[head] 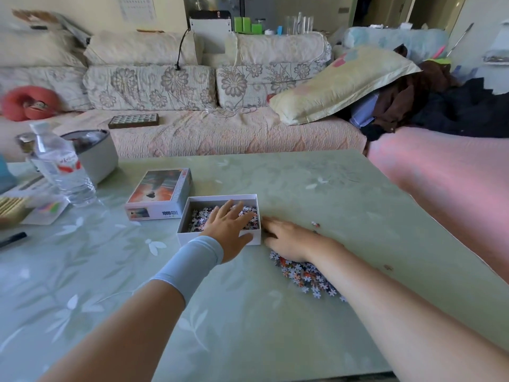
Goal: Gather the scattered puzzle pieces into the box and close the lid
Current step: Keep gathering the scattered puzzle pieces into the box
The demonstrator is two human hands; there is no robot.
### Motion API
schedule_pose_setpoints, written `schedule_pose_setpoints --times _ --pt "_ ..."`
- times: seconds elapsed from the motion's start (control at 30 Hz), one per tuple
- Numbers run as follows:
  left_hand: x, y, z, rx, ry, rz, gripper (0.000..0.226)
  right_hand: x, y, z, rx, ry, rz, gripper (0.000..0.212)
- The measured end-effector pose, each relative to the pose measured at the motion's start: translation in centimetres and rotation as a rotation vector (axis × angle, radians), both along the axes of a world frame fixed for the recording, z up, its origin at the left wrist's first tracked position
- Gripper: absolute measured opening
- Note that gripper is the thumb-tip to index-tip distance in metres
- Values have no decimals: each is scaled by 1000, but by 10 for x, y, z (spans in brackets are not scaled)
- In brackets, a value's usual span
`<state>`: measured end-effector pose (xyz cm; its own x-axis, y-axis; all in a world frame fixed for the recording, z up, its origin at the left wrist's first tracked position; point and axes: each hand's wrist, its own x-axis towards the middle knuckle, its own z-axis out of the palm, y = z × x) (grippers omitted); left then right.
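A white open box (192, 201) stands on the green table (303, 194), partly filled with small puzzle pieces. My left hand (230, 230) lies flat over the box, fingers straight on the pieces inside, thumb at the near wall. My right hand (289, 241) rests palm-down on the table just right of the box, fingertips against its right wall. A heap of loose puzzle pieces (305, 274) lies under and behind that hand. Two stray pieces (315, 224) sit farther right. The lid (161, 193), printed with a picture, lies left of the box.
A clear water bottle (62, 166), a white round container (95, 154), cards and a black pen (12, 239) occupy the table's left side. A sofa with cushions, a pillow (338, 84) and a dark tray (133, 120) runs behind the table.
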<state>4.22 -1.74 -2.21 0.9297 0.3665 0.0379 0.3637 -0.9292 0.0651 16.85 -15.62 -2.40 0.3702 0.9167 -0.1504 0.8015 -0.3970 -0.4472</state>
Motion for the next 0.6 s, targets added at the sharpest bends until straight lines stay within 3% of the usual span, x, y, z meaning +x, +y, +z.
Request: schedule_pose_setpoints --times 0.13,0.23,0.33,0.4,0.47,0.53,0.6 --pt "11 8 0 36 15 -15 60 3 -7 -9 -10 -12 32 54" --pt "15 12 0 -49 -29 2 65 4 -22 -5 -30 -6 29 46" --pt "19 0 5 -86 -200 -57 60 12 -36 3 67 43 -70 37" --pt "22 -19 12 -50 -351 -174 50 26 -47 2 106 -60 -162 40" --pt "25 -41 16 -100 -418 -259 41 43 -59 -3 -22 -165 -228 54" --pt "28 -60 13 -185 -354 -297 40 52 -70 -10 -127 -143 -242 64" --pt "30 -70 1 -226 -197 -279 49 50 -74 -13 -76 -41 -233 61"
